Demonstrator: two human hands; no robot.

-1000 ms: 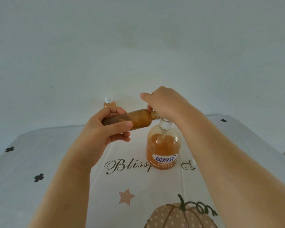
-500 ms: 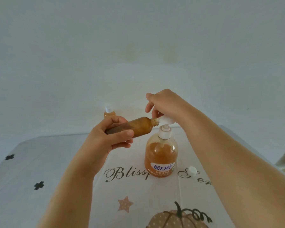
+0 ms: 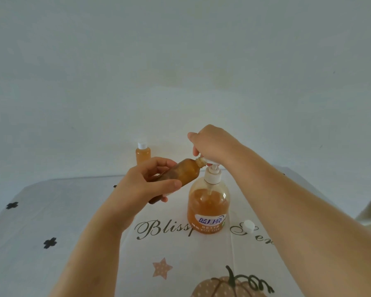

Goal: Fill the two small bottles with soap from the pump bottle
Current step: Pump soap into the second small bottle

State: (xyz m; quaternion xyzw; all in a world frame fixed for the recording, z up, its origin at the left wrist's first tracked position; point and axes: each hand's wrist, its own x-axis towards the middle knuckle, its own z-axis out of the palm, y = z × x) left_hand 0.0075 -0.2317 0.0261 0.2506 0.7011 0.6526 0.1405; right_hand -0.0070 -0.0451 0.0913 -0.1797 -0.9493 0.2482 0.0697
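Note:
A clear pump bottle point(image 3: 208, 207) of orange soap stands mid-table, its white pump head raised. My left hand point(image 3: 146, 185) grips a small bottle point(image 3: 185, 170) filled with amber soap, tilted almost level, its open neck touching the pump spout. My right hand point(image 3: 212, 146) rests on top of the pump head, fingers curled down over it. A second small bottle point(image 3: 143, 154), capped in white and full of soap, stands upright at the table's far edge behind my left hand.
A loose white cap point(image 3: 248, 225) lies on the tablecloth right of the pump bottle. The white tablecloth point(image 3: 51, 211) carries script lettering, a star and a pumpkin print. A plain pale wall rises behind the table.
The pump head has risen from its pressed-down position and my right hand rose with it. The view has tipped, showing the loose cap. The small bottle stays at the spout.

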